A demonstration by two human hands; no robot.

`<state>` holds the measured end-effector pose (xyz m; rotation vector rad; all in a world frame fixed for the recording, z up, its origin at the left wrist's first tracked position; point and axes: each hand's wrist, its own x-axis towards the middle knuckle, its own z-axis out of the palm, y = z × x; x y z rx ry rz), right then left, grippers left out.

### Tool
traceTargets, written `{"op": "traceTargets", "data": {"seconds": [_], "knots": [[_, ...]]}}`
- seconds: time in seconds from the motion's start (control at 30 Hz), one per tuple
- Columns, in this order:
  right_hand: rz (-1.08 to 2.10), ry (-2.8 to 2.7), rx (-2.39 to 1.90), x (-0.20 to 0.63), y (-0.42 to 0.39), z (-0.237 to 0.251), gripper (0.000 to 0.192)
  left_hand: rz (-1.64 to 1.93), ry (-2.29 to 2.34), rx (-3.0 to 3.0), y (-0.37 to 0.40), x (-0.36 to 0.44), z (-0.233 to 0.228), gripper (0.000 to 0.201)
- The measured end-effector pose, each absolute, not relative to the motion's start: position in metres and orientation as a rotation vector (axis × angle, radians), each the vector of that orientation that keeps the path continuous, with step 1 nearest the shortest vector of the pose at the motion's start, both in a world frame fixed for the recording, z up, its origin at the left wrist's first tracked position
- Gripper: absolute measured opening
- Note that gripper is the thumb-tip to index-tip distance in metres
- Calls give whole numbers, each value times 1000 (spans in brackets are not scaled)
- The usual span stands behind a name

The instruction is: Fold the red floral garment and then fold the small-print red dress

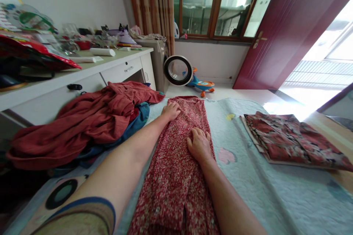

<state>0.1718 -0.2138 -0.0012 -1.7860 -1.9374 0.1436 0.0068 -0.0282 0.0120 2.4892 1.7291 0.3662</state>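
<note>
A red garment with a small pale print (173, 169) lies in a long narrow strip, running away from me over a light blue padded cover (234, 136). My left hand (171, 111) rests on its far left edge, fingers stretched out over the cloth. Nearer to me, my right hand (200, 142) lies flat on the right side of the strip, its fingers apart. Neither hand grips the fabric. A button shows near the garment's close end, which runs out of the bottom of the view.
To the left lies a heap of rust-red clothes (102, 117) with blue cloth under it. A folded floral garment (298, 137) sits at the right. Beyond are a cluttered white cabinet (121, 66), a washing machine with its round door open (178, 70), a blue ride-on toy (202, 83) and a dark red door (284, 25).
</note>
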Motion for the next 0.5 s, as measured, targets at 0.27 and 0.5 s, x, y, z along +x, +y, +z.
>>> {"op": "traceTargets", "data": {"seconds": [0.27, 0.5], "knots": [[165, -1724, -1645, 182, -201, -6, 40, 386, 1374, 2675, -168, 15, 17, 42], [146, -1794, -1839, 198, -200, -3, 31, 315, 1203, 2593, -264, 13, 0, 55]]}}
